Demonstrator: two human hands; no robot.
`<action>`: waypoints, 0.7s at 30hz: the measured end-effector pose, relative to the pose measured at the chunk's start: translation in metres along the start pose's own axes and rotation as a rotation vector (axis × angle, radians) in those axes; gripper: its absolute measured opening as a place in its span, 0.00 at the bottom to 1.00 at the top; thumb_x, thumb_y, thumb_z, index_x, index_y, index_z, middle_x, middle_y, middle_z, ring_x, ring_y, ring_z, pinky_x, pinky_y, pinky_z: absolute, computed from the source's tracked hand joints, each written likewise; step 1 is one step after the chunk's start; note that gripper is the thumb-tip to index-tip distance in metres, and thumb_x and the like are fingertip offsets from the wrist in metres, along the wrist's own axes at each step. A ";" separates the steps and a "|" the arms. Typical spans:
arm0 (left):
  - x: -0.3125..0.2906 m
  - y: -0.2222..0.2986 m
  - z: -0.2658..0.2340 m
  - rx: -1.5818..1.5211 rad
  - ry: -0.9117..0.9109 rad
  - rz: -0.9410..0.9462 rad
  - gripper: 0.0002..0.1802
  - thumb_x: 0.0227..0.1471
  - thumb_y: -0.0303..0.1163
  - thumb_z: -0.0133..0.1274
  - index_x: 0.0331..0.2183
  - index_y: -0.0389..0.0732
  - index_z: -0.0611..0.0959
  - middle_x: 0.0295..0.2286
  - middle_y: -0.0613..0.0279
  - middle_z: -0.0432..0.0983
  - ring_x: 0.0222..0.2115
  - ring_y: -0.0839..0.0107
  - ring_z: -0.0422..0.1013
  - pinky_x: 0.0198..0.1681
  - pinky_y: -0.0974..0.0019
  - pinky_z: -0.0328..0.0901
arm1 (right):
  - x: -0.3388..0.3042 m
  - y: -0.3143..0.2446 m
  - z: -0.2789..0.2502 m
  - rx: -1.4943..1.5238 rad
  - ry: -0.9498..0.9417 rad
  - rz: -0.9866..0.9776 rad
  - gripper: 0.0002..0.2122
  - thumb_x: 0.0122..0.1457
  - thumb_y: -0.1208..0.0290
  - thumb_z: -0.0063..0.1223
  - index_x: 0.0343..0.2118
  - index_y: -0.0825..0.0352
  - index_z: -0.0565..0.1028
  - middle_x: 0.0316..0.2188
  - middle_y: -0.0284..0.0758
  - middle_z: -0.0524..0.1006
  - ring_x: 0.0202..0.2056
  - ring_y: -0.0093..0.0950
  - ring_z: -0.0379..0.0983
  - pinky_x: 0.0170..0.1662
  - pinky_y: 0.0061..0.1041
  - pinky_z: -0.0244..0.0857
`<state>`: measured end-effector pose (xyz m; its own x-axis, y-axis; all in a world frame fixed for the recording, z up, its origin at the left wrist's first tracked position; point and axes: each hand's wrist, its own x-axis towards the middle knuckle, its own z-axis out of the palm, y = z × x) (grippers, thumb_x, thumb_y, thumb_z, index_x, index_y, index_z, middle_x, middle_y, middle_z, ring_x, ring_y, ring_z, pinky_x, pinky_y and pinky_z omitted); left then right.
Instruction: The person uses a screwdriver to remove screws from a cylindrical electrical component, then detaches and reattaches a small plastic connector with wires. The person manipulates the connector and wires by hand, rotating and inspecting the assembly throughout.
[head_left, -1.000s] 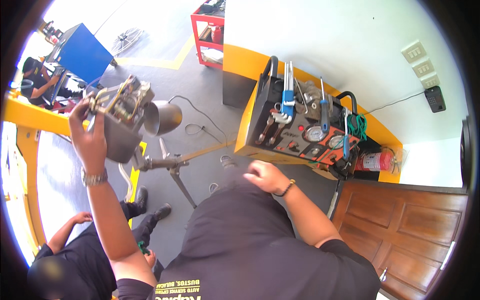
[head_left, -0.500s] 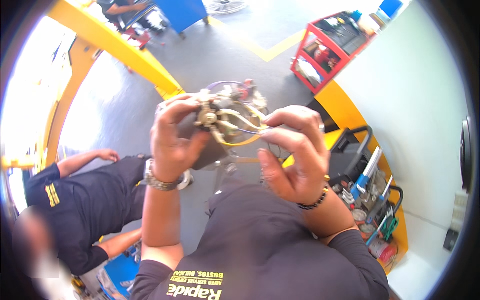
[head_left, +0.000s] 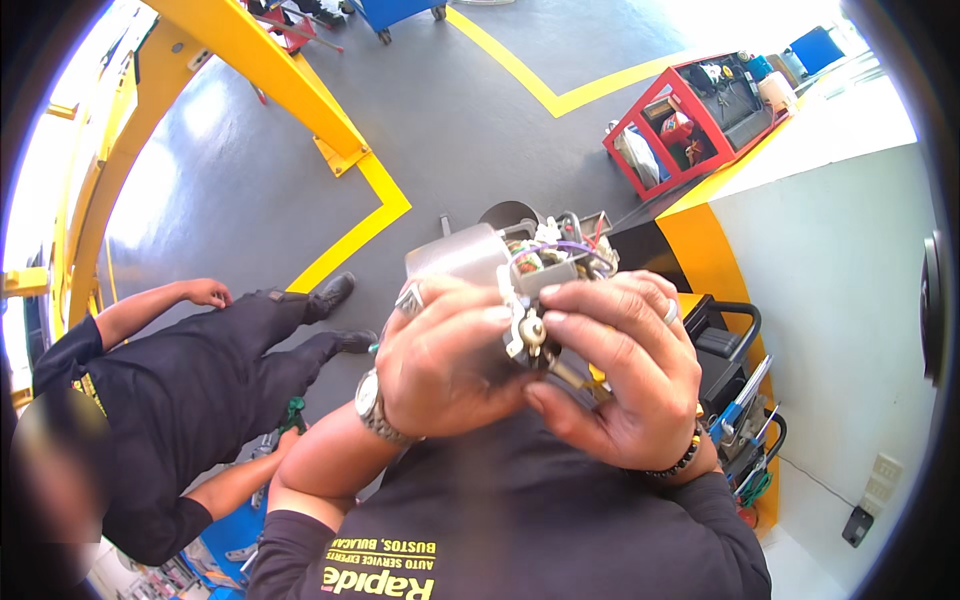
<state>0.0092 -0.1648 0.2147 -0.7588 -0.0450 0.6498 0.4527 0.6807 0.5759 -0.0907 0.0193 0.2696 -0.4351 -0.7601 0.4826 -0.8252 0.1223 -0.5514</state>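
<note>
so, brushed-grey metal-cased unit with exposed wiring (head_left: 455, 257) sits in both hands

on my feed it's up in front of the wearer's black shirt (head_left: 480, 490), above the grey floor (head_left: 480, 110). left hand (head_left: 450, 355) is wrapped on its near end, fingers curled; right hand (head_left: 625, 365) has fingertips at the pale disc-shaped fitting (head_left: 532, 330), thumb bent underneath. can't see from here if anything props it from below.

my read on handling: moderately heavy, stiff case, smooth enough to slip; wiring fragile. i'd take hold on the casing, off the leads.

count: one unit, one purple wire (head_left: 562, 247) i can pick out, the rest too tangled to number. two hands, one ring on each, one metal-link watch (head_left: 372, 408), one dark bead bracelet (head_left: 680, 458). one co-worker in black (head_left: 200, 400) at left, one red metal cart (head_left: 655, 180).
</note>
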 end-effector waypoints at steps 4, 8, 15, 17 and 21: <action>0.005 0.009 0.001 -0.054 0.002 -0.085 0.33 0.40 0.41 0.75 0.44 0.41 0.75 0.32 0.57 0.81 0.29 0.65 0.75 0.36 0.63 0.67 | 0.004 0.014 -0.016 0.052 -0.118 -0.059 0.18 0.44 0.68 0.71 0.39 0.67 0.79 0.41 0.36 0.80 0.37 0.31 0.78 0.46 0.36 0.66; 0.012 0.014 -0.004 -0.065 -0.018 -0.255 0.27 0.35 0.36 0.76 0.38 0.42 0.82 0.29 0.61 0.82 0.27 0.65 0.77 0.36 0.64 0.68 | 0.016 0.038 -0.014 0.157 -0.199 -0.138 0.19 0.46 0.62 0.72 0.40 0.64 0.81 0.41 0.37 0.81 0.35 0.29 0.79 0.41 0.33 0.66; 0.018 0.023 -0.011 -0.125 -0.083 -0.433 0.35 0.30 0.45 0.80 0.37 0.44 0.77 0.26 0.64 0.79 0.26 0.73 0.73 0.40 0.65 0.61 | 0.033 0.076 -0.017 0.518 -0.343 -0.235 0.24 0.45 0.58 0.72 0.42 0.70 0.80 0.40 0.47 0.83 0.34 0.34 0.82 0.38 0.30 0.66; 0.020 0.027 -0.010 -0.127 -0.083 -0.462 0.38 0.25 0.46 0.81 0.37 0.44 0.77 0.26 0.65 0.79 0.26 0.73 0.73 0.42 0.65 0.60 | 0.035 0.083 -0.016 0.553 -0.354 -0.265 0.24 0.45 0.59 0.72 0.42 0.71 0.80 0.40 0.47 0.83 0.35 0.34 0.82 0.38 0.30 0.66; 0.021 0.033 -0.005 -0.092 -0.046 -0.497 0.40 0.20 0.45 0.83 0.36 0.45 0.77 0.26 0.66 0.79 0.26 0.76 0.72 0.41 0.66 0.59 | 0.042 0.091 -0.017 0.602 -0.386 -0.311 0.23 0.46 0.60 0.71 0.42 0.71 0.80 0.41 0.47 0.82 0.37 0.36 0.82 0.39 0.29 0.66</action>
<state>0.0104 -0.1464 0.2500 -0.9119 -0.3136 0.2649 0.0697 0.5176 0.8528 -0.1899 0.0093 0.2514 0.0311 -0.8845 0.4656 -0.5030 -0.4164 -0.7574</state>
